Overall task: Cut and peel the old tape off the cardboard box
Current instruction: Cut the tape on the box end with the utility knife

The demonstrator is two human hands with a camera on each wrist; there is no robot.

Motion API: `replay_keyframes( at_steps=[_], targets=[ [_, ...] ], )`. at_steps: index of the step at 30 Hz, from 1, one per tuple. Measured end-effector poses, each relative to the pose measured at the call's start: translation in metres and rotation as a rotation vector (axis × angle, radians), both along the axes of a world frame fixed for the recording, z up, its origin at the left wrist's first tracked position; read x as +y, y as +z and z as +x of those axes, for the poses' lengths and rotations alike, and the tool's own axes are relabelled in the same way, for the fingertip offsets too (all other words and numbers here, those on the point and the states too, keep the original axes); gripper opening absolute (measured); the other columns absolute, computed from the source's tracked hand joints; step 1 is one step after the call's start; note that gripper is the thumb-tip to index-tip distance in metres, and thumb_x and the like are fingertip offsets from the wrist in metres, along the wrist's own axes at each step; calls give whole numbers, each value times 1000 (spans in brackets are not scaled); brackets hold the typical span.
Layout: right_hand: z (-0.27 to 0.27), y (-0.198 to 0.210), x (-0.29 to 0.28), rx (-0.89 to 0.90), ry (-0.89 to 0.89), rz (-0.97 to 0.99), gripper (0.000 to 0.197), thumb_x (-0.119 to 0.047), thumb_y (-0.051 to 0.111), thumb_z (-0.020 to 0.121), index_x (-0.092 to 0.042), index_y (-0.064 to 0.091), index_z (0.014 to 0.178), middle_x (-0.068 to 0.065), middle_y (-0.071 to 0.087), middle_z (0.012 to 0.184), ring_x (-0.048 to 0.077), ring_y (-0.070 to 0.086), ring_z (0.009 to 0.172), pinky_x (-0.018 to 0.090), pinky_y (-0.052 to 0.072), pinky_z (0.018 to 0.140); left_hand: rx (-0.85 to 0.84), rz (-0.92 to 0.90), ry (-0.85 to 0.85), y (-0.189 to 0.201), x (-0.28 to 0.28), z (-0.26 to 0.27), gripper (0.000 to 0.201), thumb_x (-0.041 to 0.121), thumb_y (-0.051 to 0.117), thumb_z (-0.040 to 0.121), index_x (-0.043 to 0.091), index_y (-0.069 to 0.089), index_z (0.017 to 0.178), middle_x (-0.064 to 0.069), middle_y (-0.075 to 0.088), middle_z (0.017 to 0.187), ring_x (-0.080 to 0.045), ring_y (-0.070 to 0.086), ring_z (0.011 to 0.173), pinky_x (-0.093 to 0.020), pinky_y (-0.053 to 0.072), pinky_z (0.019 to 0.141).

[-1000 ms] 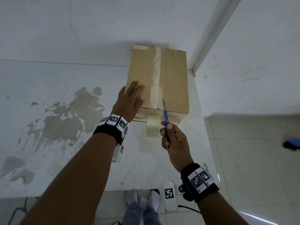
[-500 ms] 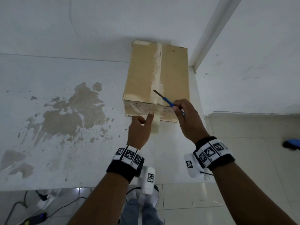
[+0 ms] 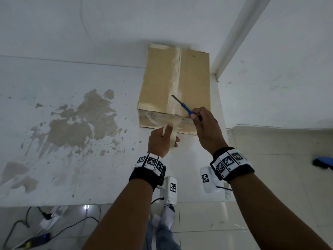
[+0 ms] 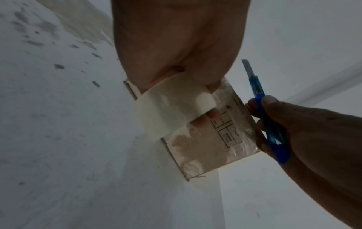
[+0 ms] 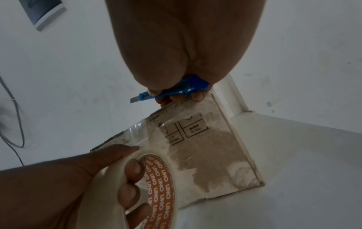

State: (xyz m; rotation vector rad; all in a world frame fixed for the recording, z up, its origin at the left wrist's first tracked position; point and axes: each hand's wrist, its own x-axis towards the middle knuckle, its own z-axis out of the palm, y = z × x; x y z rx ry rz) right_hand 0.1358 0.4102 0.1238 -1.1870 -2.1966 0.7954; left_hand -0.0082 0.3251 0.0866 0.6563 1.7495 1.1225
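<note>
A brown cardboard box stands on the white table against the wall, with a pale strip of old tape running down its top seam. Clear tape shows on its near face. My left hand grips a roll of tape just in front of the box's near face; the roll has an orange printed core, and fingers pass through it. My right hand grips a blue utility knife at the box's near right corner, with the blade out over the box top.
The white table has brown stains left of the box. A white pillar edge rises to the right of the box. Cables and a power adapter lie on the tiled floor below; a blue object lies at far right.
My left hand came off the box top, dropped to the front face and took hold of the tape roll. My right hand swung the knife up so its blade points over the box top.
</note>
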Motion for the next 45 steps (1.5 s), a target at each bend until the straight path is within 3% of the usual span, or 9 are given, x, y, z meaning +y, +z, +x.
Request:
replay_keyframes(
  at_steps=[3, 7, 13, 19, 26, 30, 35, 41, 45],
  targets=[
    [5, 8, -3, -11, 54, 13, 14, -22, 53, 104, -16, 64, 108, -4, 65, 102, 12, 57, 92, 16, 44, 79, -18, 24, 19, 2, -6, 3, 50, 41, 45, 106, 8, 75, 84, 2, 74, 58, -8, 69, 50, -18, 52, 58],
    [13, 17, -10, -142, 136, 40, 22, -26, 60, 101, -22, 72, 118, -9, 73, 105, 13, 64, 96, 29, 53, 85, 56, 43, 48, 6, -14, 7, 53, 41, 44, 106, 8, 76, 78, 4, 72, 54, -1, 66, 46, -8, 47, 51],
    [8, 23, -6, -289, 186, 62, 24, -28, 57, 102, -24, 73, 119, 1, 71, 90, 21, 60, 84, 41, 52, 78, 5, -6, 127, 12, -10, 10, 51, 39, 49, 102, 16, 70, 62, 1, 71, 49, -16, 67, 47, -27, 53, 59],
    [8, 26, -5, -302, 159, 56, 26, -28, 56, 102, -24, 73, 121, 1, 70, 88, 22, 57, 86, 41, 51, 77, -37, -67, 165, 18, -8, 11, 52, 40, 50, 96, 12, 70, 57, -3, 71, 50, -22, 66, 48, -44, 61, 71],
    [-7, 26, -8, -360, 158, 68, 26, -27, 55, 103, -24, 72, 121, 1, 68, 87, 19, 54, 84, 40, 50, 75, -3, -68, 162, 20, -7, 12, 51, 38, 49, 95, 11, 70, 58, -2, 70, 49, -19, 64, 45, -42, 60, 70],
    [3, 25, -9, -362, 146, 72, 25, -29, 54, 103, -24, 73, 119, 0, 69, 87, 19, 55, 84, 34, 46, 72, 7, -61, 154, 19, -7, 11, 50, 39, 49, 95, 9, 71, 61, -2, 71, 50, -19, 65, 45, -38, 59, 68],
    [30, 16, -17, -320, 44, 0, 22, -29, 61, 99, -25, 76, 114, -5, 75, 100, 18, 63, 90, 33, 51, 79, 9, -91, 172, 15, -13, 7, 50, 37, 48, 96, 11, 70, 59, 0, 70, 49, -16, 62, 42, -32, 55, 62],
    [18, 15, -37, -29, -81, -195, 13, -32, 68, 94, -23, 77, 94, -11, 74, 82, 12, 67, 77, 22, 52, 71, 29, -82, 169, 8, -26, 0, 55, 34, 46, 100, 12, 67, 54, -1, 68, 47, -15, 61, 40, -27, 49, 58],
    [-3, 12, -42, 94, -62, -274, 20, -36, 69, 93, -20, 78, 87, -8, 74, 74, 13, 66, 72, 23, 50, 70, 41, -69, 145, 8, -27, -1, 53, 33, 45, 102, 13, 66, 57, 1, 68, 46, -12, 60, 38, -28, 51, 60]
  ],
)
